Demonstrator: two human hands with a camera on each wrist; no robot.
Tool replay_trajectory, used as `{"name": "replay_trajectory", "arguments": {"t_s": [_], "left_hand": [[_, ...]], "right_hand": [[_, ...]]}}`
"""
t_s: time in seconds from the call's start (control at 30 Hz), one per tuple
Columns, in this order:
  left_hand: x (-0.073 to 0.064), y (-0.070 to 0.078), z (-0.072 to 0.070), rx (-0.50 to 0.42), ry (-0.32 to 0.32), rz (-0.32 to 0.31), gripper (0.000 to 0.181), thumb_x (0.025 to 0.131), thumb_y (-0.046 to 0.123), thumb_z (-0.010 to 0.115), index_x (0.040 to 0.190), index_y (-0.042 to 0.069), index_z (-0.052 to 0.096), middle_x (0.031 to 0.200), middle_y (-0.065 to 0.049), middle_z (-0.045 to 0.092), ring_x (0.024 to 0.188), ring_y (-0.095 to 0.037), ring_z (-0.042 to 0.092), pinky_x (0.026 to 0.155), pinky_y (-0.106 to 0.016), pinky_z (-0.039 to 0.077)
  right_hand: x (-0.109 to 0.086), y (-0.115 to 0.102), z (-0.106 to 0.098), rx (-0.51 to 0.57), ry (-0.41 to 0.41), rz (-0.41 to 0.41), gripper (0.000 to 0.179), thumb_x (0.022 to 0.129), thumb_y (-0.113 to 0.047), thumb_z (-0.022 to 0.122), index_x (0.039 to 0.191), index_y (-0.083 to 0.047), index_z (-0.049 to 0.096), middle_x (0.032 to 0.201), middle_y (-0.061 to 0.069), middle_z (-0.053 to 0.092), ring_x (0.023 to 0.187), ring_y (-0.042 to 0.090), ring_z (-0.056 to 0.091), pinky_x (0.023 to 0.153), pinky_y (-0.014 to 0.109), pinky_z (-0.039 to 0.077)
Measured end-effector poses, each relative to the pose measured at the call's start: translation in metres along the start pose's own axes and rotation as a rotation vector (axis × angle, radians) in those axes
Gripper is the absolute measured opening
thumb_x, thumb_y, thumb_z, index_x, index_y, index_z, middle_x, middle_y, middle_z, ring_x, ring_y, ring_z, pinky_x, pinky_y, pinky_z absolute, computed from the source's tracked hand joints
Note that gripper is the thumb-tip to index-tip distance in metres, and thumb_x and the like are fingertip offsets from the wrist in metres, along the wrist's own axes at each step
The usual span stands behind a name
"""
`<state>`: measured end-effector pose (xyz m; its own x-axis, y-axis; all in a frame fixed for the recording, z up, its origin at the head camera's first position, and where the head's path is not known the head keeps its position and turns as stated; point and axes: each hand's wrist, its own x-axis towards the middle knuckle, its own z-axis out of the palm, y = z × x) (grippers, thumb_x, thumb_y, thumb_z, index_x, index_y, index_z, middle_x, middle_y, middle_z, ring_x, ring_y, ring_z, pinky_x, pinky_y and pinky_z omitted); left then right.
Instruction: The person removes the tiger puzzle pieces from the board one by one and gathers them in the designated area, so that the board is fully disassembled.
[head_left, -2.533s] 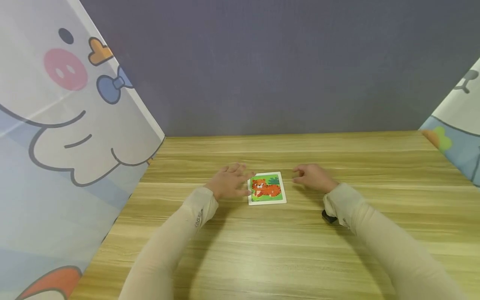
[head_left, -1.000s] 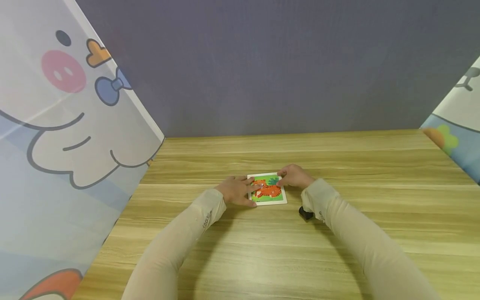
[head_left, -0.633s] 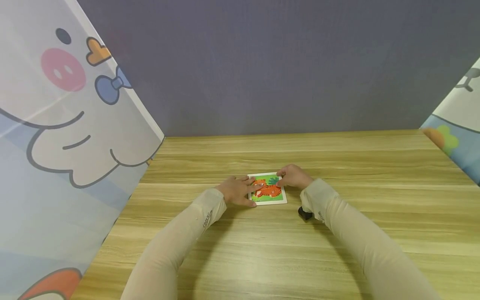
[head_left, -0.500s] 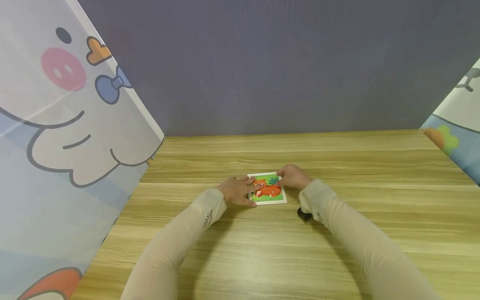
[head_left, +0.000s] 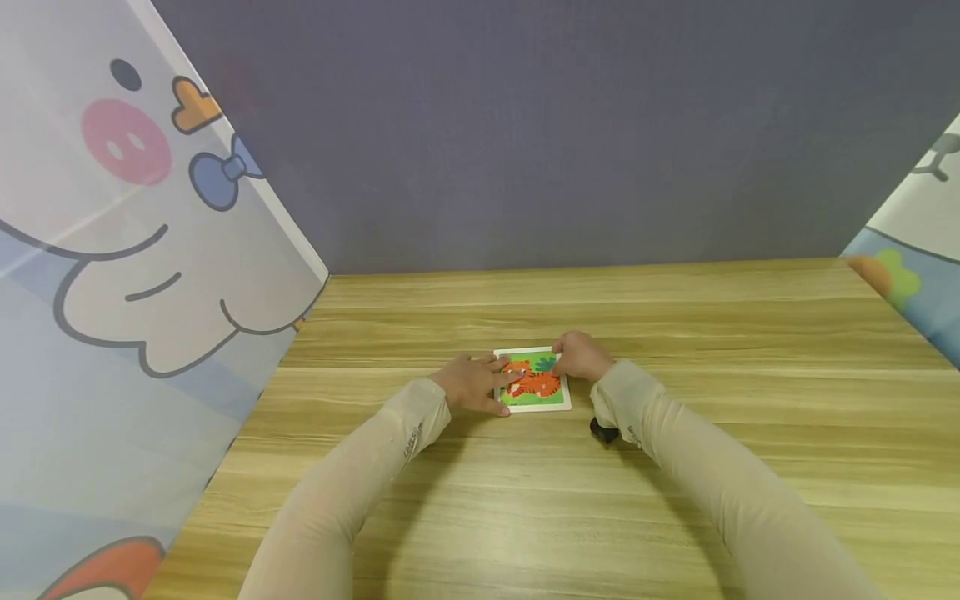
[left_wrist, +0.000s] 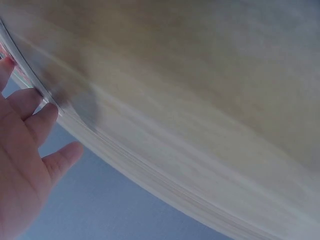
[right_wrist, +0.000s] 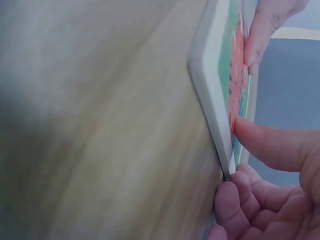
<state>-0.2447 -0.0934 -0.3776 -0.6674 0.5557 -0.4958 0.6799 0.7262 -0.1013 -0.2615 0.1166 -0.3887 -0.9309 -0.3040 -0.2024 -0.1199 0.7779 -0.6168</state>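
A square picture board (head_left: 534, 398) with a white border and an orange tiger on green lies on the wooden table. My left hand (head_left: 468, 383) rests with spread, fairly straight fingers over its left side, covering part of the tiger's face. In the left wrist view, the left hand's fingers (left_wrist: 47, 120) reach the board's edge. At the upper right side, my right hand (head_left: 583, 357) pinches the board. The right wrist view shows its thumb (right_wrist: 270, 145) on the picture and its other fingers curled at the thick white edge.
The wood-grain table (head_left: 495, 500) runs back to a dark grey panel (head_left: 555, 142). Cartoon-printed white panels (head_left: 187, 275) stand along the left and right sides. A small black device (head_left: 603, 432) sits under the right cuff.
Both hands have come inward since the earliest frame. My left hand has settled on the board, and the right has moved left and gripped its right edge. Lately the right wrist shifts slightly left.
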Motion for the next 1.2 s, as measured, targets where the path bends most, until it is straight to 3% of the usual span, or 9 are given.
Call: {"name": "replay_trajectory", "arguments": {"t_s": [0.07, 0.13, 0.2, 0.27, 0.33, 0.6, 0.9, 1.2], "left_hand": [[0.0005, -0.0001, 0.0006, -0.002, 0.005, 0.001, 0.077, 0.089, 0.064, 0.043, 0.152, 0.032, 0.015, 0.157, -0.001, 0.01, 0.142, -0.021, 0.014, 0.109, -0.05, 0.022], [0.0009, -0.0003, 0.0007, 0.0, 0.004, 0.0, 0.077, 0.088, 0.064, 0.044, 0.152, 0.032, 0.015, 0.157, -0.001, 0.01, 0.142, -0.022, 0.014, 0.109, -0.049, 0.022], [0.0011, -0.0004, 0.0007, -0.004, 0.003, -0.002, 0.077, 0.088, 0.064, 0.044, 0.152, 0.032, 0.015, 0.157, -0.001, 0.01, 0.142, -0.022, 0.014, 0.109, -0.049, 0.022], [0.0009, -0.0004, 0.0005, -0.009, 0.001, -0.003, 0.077, 0.088, 0.064, 0.045, 0.152, 0.033, 0.015, 0.157, -0.001, 0.01, 0.142, -0.022, 0.014, 0.11, -0.049, 0.022], [0.001, -0.0004, 0.0008, -0.015, 0.001, -0.003, 0.077, 0.088, 0.063, 0.045, 0.152, 0.033, 0.014, 0.157, -0.001, 0.01, 0.142, -0.022, 0.014, 0.11, -0.049, 0.022], [0.0011, -0.0005, 0.0021, -0.019, 0.009, 0.001, 0.077, 0.088, 0.062, 0.046, 0.152, 0.032, 0.015, 0.157, -0.001, 0.01, 0.142, -0.022, 0.014, 0.11, -0.049, 0.021], [-0.0002, -0.0011, 0.0012, -0.047, 0.019, 0.02, 0.078, 0.088, 0.06, 0.049, 0.152, 0.031, 0.017, 0.157, -0.004, 0.012, 0.141, -0.024, 0.016, 0.109, -0.051, 0.022], [-0.0001, -0.0011, 0.0002, -0.076, 0.019, 0.023, 0.078, 0.087, 0.059, 0.05, 0.152, 0.03, 0.019, 0.157, -0.005, 0.012, 0.141, -0.025, 0.016, 0.109, -0.051, 0.022]], "right_hand": [[0.0006, -0.0003, 0.0004, 0.015, 0.001, 0.016, 0.049, 0.079, -0.002, 0.072, 0.064, -0.013, 0.026, 0.062, -0.001, 0.02, 0.053, 0.013, 0.022, 0.056, 0.027, 0.022], [0.0009, -0.0011, 0.0007, 0.016, 0.008, 0.045, 0.032, 0.079, -0.003, 0.073, 0.066, -0.005, 0.043, 0.065, 0.003, 0.038, 0.058, 0.014, 0.032, 0.058, 0.027, 0.031], [0.0012, -0.0017, 0.0009, 0.014, 0.013, 0.065, 0.017, 0.079, -0.004, 0.072, 0.083, 0.005, 0.059, 0.082, 0.013, 0.057, 0.067, 0.018, 0.044, 0.067, 0.029, 0.042], [0.0008, -0.0023, 0.0009, 0.011, 0.018, 0.074, 0.032, 0.08, -0.004, 0.072, 0.107, 0.01, 0.062, 0.11, 0.02, 0.061, 0.083, 0.022, 0.053, 0.081, 0.035, 0.048], [0.0005, -0.002, 0.001, 0.034, 0.024, 0.076, 0.037, 0.081, -0.004, 0.07, 0.113, 0.013, 0.06, 0.118, 0.024, 0.058, 0.09, 0.025, 0.054, 0.086, 0.039, 0.047], [0.0007, 0.0013, 0.0009, 0.176, 0.039, 0.094, 0.028, 0.087, 0.0, 0.062, 0.111, 0.015, 0.06, 0.117, 0.027, 0.057, 0.091, 0.027, 0.053, 0.079, 0.036, 0.047], [0.0008, 0.0015, 0.0012, 0.204, 0.026, 0.107, 0.03, 0.086, 0.001, 0.063, 0.112, 0.015, 0.059, 0.114, 0.027, 0.058, 0.085, 0.024, 0.055, 0.074, 0.032, 0.048], [-0.0023, 0.0006, -0.002, 0.303, 0.018, 0.092, 0.029, 0.088, 0.003, 0.059, 0.114, 0.016, 0.057, 0.107, 0.025, 0.06, 0.073, 0.016, 0.056, 0.068, 0.029, 0.049]]}}
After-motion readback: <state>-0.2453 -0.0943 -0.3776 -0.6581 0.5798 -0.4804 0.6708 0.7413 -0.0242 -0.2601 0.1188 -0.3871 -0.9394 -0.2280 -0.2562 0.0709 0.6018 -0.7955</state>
